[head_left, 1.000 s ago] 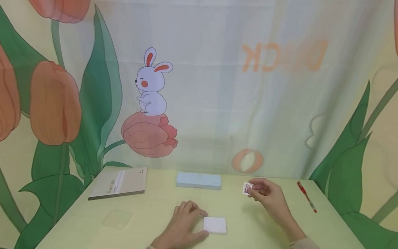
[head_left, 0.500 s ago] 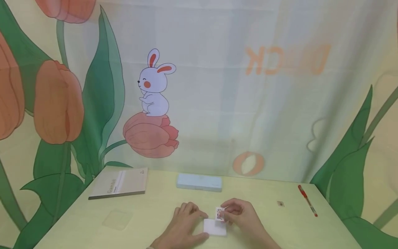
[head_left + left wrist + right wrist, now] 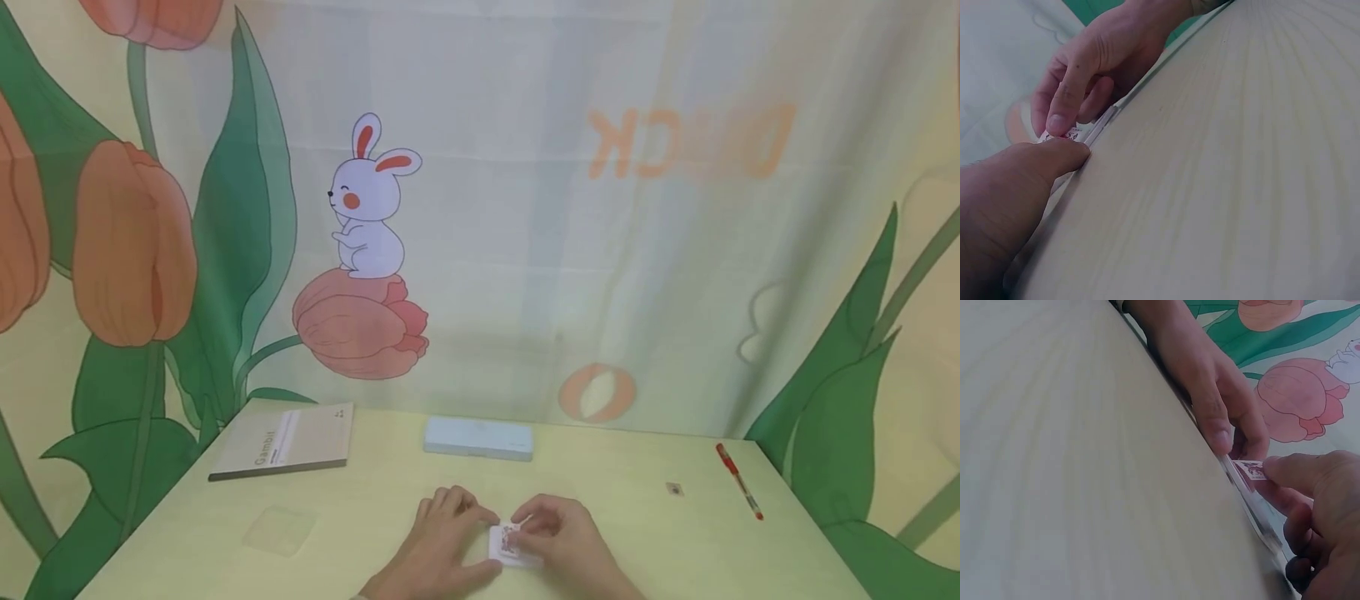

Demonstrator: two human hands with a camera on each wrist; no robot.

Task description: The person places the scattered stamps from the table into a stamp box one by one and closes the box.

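A flat white square pad (image 3: 521, 563) lies on the table near its front. My left hand (image 3: 444, 546) holds it at the left side, thumb at the near corner and forefinger at the far one. Over the pad, my right hand (image 3: 564, 537) pinches a small white-bordered card (image 3: 507, 540) with a reddish printed picture. In the right wrist view the card (image 3: 1249, 469) is tilted, its lower edge close to the pad (image 3: 1254, 509); whether they touch I cannot tell. The right fingers hide the pad's right part.
A tiny brownish square (image 3: 675, 489) and a red pen (image 3: 738, 481) lie to the right. Behind stands a pale blue case (image 3: 478, 439). On the left are a notebook (image 3: 285, 442) and a thin translucent square (image 3: 279, 531). A printed curtain (image 3: 487, 208) hangs behind the table.
My right hand has carried the printed card left and toward me, from the back right to above the white pad. The tiny brownish square came into view. My left hand stays put.
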